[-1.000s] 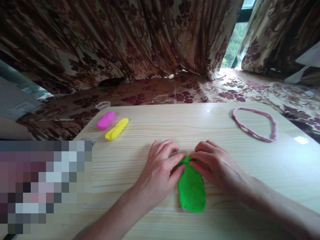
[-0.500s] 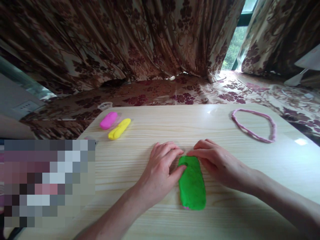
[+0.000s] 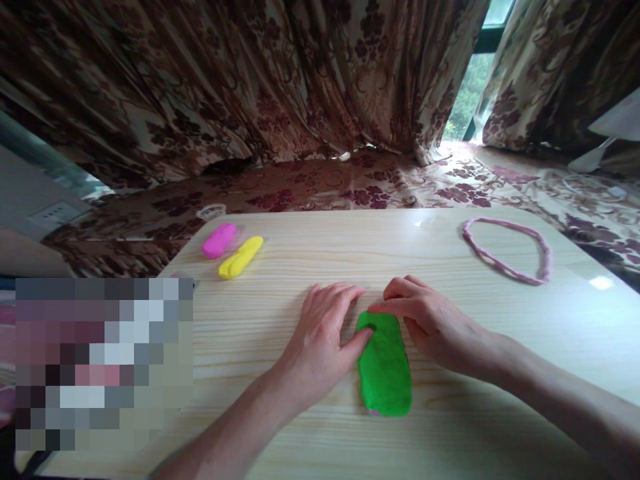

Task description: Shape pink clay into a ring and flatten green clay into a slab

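A flat, rounded slab of green modelling clay (image 3: 386,373) lies on the table, longer than it is wide, with a bit of pink showing at its near edge. My left hand (image 3: 327,337) is at its left side, thumb resting on the clay's upper left and the other fingers reaching out over the table. A small dent shows by the thumb tip. Bent around the clay's far right corner, my right hand (image 3: 433,317) lays its index finger along the far edge. Its other fingers are curled, and its thumb is partly hidden.
Pink clay (image 3: 219,241) and a folded yellow clay piece (image 3: 241,258) lie at the table's far left. A pale purple loop (image 3: 539,233) lies at the far right. The light wooden table (image 3: 320,247) meets a flower-patterned cloth (image 3: 320,187) behind it. A pixelated patch covers the left.
My right index finger has moved slightly left along the clay's far edge. My left index finger has lifted a little away from it. The clay keeps its place under my left thumb.
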The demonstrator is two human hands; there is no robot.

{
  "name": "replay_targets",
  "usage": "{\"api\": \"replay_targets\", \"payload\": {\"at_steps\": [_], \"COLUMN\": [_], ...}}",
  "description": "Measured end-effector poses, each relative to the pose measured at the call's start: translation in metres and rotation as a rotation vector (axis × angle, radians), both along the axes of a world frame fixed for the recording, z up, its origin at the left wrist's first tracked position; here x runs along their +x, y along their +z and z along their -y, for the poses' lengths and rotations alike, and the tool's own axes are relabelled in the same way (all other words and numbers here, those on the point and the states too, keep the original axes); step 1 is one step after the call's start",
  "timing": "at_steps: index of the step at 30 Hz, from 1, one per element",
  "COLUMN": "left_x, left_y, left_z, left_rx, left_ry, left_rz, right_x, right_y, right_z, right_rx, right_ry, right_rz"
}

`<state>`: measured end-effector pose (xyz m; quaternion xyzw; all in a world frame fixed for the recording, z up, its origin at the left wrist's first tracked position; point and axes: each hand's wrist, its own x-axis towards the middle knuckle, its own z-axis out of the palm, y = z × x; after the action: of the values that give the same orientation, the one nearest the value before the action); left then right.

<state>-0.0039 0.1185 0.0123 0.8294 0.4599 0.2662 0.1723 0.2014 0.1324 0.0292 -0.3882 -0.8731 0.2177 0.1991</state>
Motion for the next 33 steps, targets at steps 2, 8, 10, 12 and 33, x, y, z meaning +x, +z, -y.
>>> {"api": "replay_targets", "payload": {"at_steps": [2, 8, 10, 12, 33], "left_x": [0.000, 0.001, 0.000, -0.001, 0.011], "left_y": [0.001, 0.000, -0.001, 0.000, 0.042], "left_z": [0.000, 0.000, -0.001, -0.001, 0.020], "left_rx": [0.001, 0.007, 0.010, 0.002, -0.479], "left_ry": [-0.005, -0.010, -0.015, -0.029, 0.188], "left_rz": [-0.005, -0.004, 0.003, 0.005, 0.557], "right_x": [0.006, 0.018, 0.018, 0.016, 0.023], "right_y": [0.000, 0.003, 0.003, 0.004, 0.017], "right_z": [0.001, 0.012, 0.013, 0.012, 0.058], "right_rx": [-0.007, -0.038, -0.044, -0.036, -0.370], "right_ry": [-0.031, -0.068, -0.078, -0.080, -0.302], "right_rz": [-0.009, -0.001, -0.015, -0.007, -0.399]}}
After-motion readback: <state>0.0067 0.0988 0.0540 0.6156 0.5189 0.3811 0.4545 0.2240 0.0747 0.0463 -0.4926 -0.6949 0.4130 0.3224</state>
